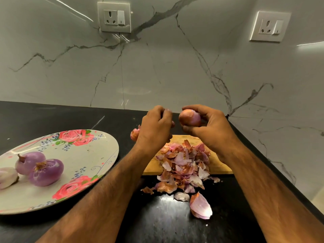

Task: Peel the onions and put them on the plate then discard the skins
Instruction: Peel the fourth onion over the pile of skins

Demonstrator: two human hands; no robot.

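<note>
Head view shows your right hand (208, 127) at about one o'clock from the middle of the frame, raised above the counter. Its fingers and thumb curl round a pink-brown round onion (189, 118) that has dry skin over most of its near face. Your left hand (156, 127) is just beside it at nine o'clock, apart from the onion, with its fingers curled in toward the thumb. The fingertips are blurred, so I cannot tell whether they pinch anything. A curled orange-pink scrap of skin (135, 134) shows past that hand's edge at nine o'clock, and whether you hold it or it lies on the counter is unclear. Below both hands, at six o'clock, a heap of purple and brown onion skins (182, 163) spills off the near edge of a flat wooden cutting board (219, 165) onto the black stone counter (52, 116). One large pale purple curved peel (201, 206) lies alone at five o'clock of the heap. At eight o'clock of the frame sits a cream oval plate with red roses (98, 148), carrying three peeled purple onions (46, 172) close together at its nine o'clock side.
</note>
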